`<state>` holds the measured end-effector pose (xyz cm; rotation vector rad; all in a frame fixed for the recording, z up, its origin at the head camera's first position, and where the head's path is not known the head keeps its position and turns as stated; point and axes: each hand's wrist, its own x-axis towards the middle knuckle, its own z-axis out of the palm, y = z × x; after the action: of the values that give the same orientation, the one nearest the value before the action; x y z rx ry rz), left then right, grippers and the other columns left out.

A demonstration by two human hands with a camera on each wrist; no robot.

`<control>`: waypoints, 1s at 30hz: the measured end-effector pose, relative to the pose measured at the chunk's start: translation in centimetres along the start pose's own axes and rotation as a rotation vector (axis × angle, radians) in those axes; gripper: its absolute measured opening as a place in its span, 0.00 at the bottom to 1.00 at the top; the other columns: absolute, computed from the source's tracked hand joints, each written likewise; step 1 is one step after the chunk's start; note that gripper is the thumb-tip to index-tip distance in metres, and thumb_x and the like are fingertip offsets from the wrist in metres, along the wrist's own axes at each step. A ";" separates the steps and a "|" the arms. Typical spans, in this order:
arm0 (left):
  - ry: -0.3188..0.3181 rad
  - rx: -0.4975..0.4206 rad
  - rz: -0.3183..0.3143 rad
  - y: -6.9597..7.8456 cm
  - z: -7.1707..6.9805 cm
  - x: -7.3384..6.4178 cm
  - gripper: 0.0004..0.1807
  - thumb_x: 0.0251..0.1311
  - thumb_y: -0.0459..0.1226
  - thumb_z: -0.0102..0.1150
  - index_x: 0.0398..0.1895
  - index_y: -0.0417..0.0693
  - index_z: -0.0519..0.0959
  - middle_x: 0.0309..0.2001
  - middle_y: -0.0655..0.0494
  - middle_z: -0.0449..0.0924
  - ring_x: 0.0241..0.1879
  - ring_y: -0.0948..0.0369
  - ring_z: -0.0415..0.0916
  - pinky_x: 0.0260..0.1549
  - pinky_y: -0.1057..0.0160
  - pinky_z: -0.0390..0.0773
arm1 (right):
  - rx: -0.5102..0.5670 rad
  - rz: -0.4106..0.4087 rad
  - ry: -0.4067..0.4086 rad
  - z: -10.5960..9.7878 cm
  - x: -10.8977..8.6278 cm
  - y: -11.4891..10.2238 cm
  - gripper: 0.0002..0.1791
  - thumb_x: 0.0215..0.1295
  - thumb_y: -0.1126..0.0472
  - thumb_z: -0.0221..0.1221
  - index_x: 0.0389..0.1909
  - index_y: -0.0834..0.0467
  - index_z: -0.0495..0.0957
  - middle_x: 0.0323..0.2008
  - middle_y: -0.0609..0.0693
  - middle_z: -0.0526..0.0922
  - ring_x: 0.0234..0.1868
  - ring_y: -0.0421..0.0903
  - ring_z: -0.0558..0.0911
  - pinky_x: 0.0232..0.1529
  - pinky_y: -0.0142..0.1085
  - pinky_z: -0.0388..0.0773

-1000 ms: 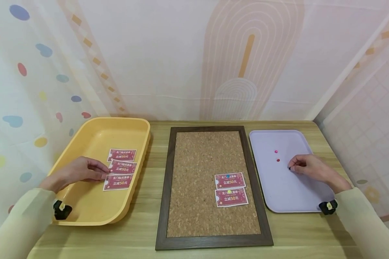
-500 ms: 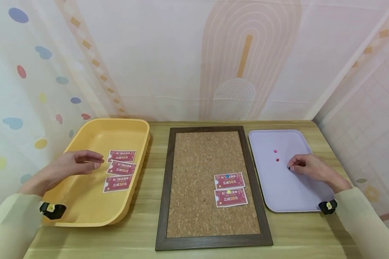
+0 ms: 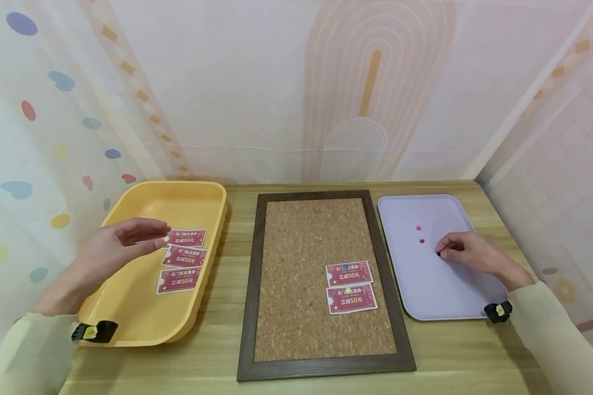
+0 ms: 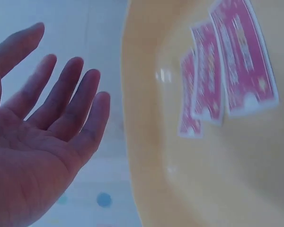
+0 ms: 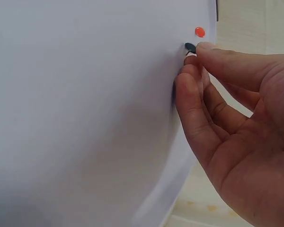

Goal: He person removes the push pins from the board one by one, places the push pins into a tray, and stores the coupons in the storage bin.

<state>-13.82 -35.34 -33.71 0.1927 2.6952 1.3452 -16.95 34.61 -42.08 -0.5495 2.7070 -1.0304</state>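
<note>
My left hand (image 3: 113, 247) hovers over the yellow tub (image 3: 128, 321), fingers spread and relaxed with nothing in them, as the left wrist view also shows. Three red paper coupons (image 3: 184, 257) lie in the tub, overlapping slightly, just beyond the fingertips. Over on the right, my right hand (image 3: 466, 252) pinches a dark thumbtack (image 5: 190, 48) between thumb and fingertips, low over the lilac tray (image 3: 430, 299). A pink tack (image 3: 418, 227) and a red tack (image 3: 422, 241) lie on that tray, left of the hand.
Between tub and tray lies a framed corkboard (image 3: 321, 340). On its right side two coupons are fixed, the upper coupon (image 3: 346, 278) under a blue tack (image 3: 346, 267), the lower coupon (image 3: 352, 304) under a yellow tack (image 3: 348, 291). Patterned curtains enclose the wooden table (image 3: 212, 362).
My left hand has lifted away from the coupons, drawn back left, then shifted slightly up and right over the tub. The right hand stays over the lilac tray with the tack.
</note>
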 end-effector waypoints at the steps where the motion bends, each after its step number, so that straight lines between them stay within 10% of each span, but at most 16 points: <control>1: 0.013 -0.012 0.013 0.4 0.4 -0.1 0.22 0.71 0.40 0.65 0.64 0.41 0.77 0.52 0.71 0.85 0.49 0.73 0.82 0.46 0.76 0.78 | -0.015 -0.004 0.010 0.0 0.0 -0.1 0.04 0.67 0.76 0.61 0.39 0.67 0.83 0.35 0.51 0.84 0.35 0.34 0.75 0.37 0.28 0.75; 10: 0.091 -0.009 0.144 3.8 4.0 -0.7 0.21 0.72 0.40 0.64 0.65 0.48 0.79 0.57 0.65 0.84 0.52 0.69 0.82 0.47 0.75 0.78 | -0.071 0.011 0.074 0.1 -0.5 -2.5 0.05 0.71 0.71 0.62 0.44 0.66 0.82 0.42 0.55 0.86 0.44 0.51 0.83 0.42 0.30 0.79; 20: 0.189 0.019 0.270 6.4 8.3 -0.7 0.17 0.70 0.35 0.65 0.61 0.50 0.82 0.56 0.64 0.83 0.54 0.71 0.77 0.49 0.78 0.75 | -0.100 -0.097 0.260 1.5 -0.6 -5.2 0.07 0.69 0.70 0.64 0.46 0.66 0.83 0.42 0.55 0.88 0.41 0.36 0.81 0.42 0.23 0.76; 30: 0.173 -0.028 0.421 8.3 12.5 0.3 0.19 0.65 0.27 0.67 0.58 0.42 0.82 0.57 0.51 0.83 0.56 0.69 0.76 0.58 0.75 0.71 | -0.045 -0.148 0.355 3.8 -0.1 -8.0 0.11 0.70 0.69 0.64 0.51 0.65 0.81 0.46 0.58 0.87 0.44 0.45 0.84 0.45 0.34 0.82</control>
<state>-11.56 -20.49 -34.52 0.7065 2.8849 1.5676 -13.55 26.83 -39.50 -0.6364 3.0418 -1.2076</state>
